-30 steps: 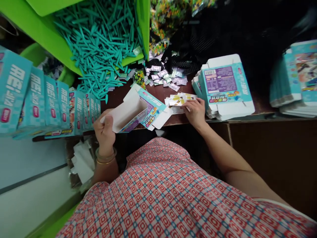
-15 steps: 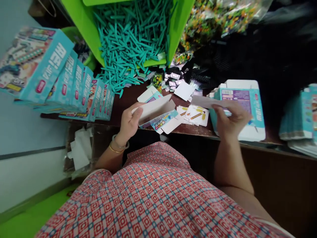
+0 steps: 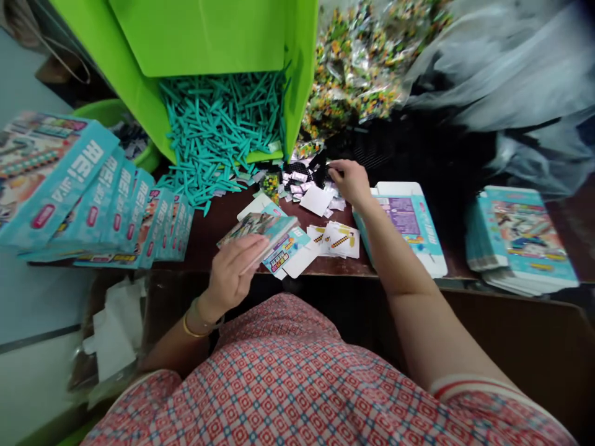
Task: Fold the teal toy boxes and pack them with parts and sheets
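Note:
My left hand (image 3: 232, 272) is closed around a small printed carton (image 3: 260, 232), tilted over the table edge. Beneath it lies a flat, unfolded part with white flaps (image 3: 302, 260). My right hand (image 3: 351, 179) reaches to the heap in the middle, its thumb and forefinger pinching at the black textured pieces (image 3: 320, 168); what lies between the fingertips is small and partly hidden. Close by are small pale packets (image 3: 297, 183) and a white square card (image 3: 316, 201). Printed cards showing a pickaxe (image 3: 339, 240) lie in front of my right forearm.
A tipped green bin (image 3: 302, 80) spills teal sticks (image 3: 223, 124). Finished-looking blue boxes (image 3: 93, 192) lean in a row at left. Flat cartons (image 3: 409, 223) and another carton stack (image 3: 520, 235) stand at right. Bags of orange-green pieces (image 3: 357, 80) lie behind.
My right hand has moved from holding a white sheet to the black pieces further up. The sheet is no longer in it. My left hand has turned the carton, showing its printed face.

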Motion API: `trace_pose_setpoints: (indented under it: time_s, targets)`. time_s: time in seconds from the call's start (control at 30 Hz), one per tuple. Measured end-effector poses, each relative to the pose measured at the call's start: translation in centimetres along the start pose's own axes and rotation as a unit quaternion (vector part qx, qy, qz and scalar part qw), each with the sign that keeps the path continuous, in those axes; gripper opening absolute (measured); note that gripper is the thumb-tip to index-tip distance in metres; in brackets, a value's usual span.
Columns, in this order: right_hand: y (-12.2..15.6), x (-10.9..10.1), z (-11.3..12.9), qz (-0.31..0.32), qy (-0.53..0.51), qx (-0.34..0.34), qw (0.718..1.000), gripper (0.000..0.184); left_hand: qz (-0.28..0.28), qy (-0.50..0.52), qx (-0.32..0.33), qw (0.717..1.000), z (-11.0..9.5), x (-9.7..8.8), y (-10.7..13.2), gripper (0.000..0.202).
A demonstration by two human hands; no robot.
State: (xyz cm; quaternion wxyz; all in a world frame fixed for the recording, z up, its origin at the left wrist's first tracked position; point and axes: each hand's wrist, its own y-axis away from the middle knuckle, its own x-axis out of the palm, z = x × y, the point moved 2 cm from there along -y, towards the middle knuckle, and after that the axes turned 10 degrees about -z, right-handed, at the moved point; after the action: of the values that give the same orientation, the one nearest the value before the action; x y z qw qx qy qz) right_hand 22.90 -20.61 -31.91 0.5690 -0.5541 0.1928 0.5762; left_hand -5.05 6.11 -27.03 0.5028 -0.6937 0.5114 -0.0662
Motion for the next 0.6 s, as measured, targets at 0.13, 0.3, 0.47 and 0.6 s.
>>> trace_pose_setpoints:
  time_s: [0.13, 0.3, 0.47, 0.6]
  targets:
    - [-2.7, 3.1, -4.3, 0.146, 0.176, 0.09, 0.969, 0.044, 0.119, -0.055, -0.008, 0.991, 1.8, 4.4, 4.2, 0.039]
    - [-3.2, -0.9, -5.8, 0.1, 0.192, 0.108, 0.97, 0.028, 0.324, -0.041, -0.159, 0.932, 4.3, 8.0, 8.3, 0.072]
    - [-2.0, -5.9, -3.1, -0.043, 0.162, 0.125, 0.978, 0.04, 0.219, 0.168, -0.357, 0.892, 6.6, 10.8, 5.1, 0.07]
    - [3.0, -2.0, 5.4, 0.038, -0.036, -0.065, 0.997, 0.039, -0.016, 0.349, -0.538, 0.767, 9.0, 13.6, 1.0, 0.064]
